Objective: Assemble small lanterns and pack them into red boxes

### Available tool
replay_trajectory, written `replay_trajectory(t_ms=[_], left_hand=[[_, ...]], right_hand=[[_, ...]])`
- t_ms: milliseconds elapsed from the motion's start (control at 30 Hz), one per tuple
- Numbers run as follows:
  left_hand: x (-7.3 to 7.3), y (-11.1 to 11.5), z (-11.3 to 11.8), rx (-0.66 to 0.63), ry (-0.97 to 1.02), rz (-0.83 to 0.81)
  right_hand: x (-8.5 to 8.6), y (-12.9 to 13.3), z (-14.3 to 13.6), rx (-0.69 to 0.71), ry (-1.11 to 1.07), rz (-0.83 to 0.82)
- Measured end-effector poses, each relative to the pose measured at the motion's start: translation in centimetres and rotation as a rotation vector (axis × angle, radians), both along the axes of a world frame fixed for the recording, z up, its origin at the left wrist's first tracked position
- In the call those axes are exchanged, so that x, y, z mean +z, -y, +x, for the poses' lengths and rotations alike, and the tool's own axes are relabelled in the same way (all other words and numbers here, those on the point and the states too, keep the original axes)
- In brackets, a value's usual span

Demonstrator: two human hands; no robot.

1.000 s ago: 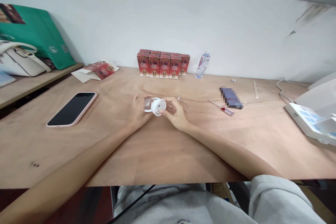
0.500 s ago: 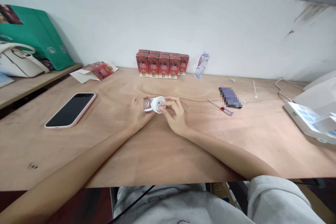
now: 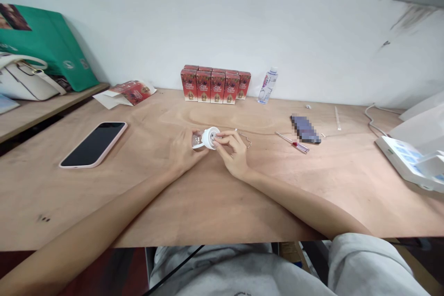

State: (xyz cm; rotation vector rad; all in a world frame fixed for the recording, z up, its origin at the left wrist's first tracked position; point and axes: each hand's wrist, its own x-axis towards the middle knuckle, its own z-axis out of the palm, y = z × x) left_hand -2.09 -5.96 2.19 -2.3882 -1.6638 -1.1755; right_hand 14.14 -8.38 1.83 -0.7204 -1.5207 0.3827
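Note:
My left hand (image 3: 182,151) is wrapped round the clear body (image 3: 197,139) of a small lantern-like item lying on its side. Its round white base (image 3: 210,138) faces right, toward my other hand, and a white strip curves along the near side. My right hand (image 3: 233,151) has thumb and fingertips pinched together at the face of that base, where a dark recess shows. Whatever sits between those fingertips is too small to make out. Just behind my right hand lies a thin bent wire piece (image 3: 245,139), partly hidden by the fingers.
Several red boxes (image 3: 210,85) stand by the wall beside a clear bottle (image 3: 268,85). Rightward lie a screwdriver (image 3: 299,146), a pixelated dark phone-shaped item (image 3: 305,128) and a white device (image 3: 409,159). Leftward are a phone (image 3: 94,145), an unfolded red carton (image 3: 130,92) and a white handbag (image 3: 26,81).
Both hands and the lantern-like item have shifted slightly right. The right fingertips have moved a little at the face of the white base.

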Motion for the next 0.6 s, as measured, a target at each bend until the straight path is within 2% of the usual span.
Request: replay_trajectory(t_ms=[233, 400, 500, 600], left_hand=[[0.2, 0.3, -0.1, 0.029, -0.070, -0.024], [0.1, 0.2, -0.1, 0.080, -0.124, 0.007], [0.0, 0.2, -0.3, 0.101, -0.169, 0.016], [0.2, 0.3, -0.3, 0.113, -0.196, 0.015]], right_hand=[[-0.1, -0.8, 0.2, 0.211, -0.225, -0.353], [-0.6, -1.2, 0.1, 0.351, -0.348, -0.496], [-0.8, -1.1, -0.1, 0.363, -0.341, -0.511], [-0.5, -0.9, 0.1, 0.228, -0.246, -0.359]])
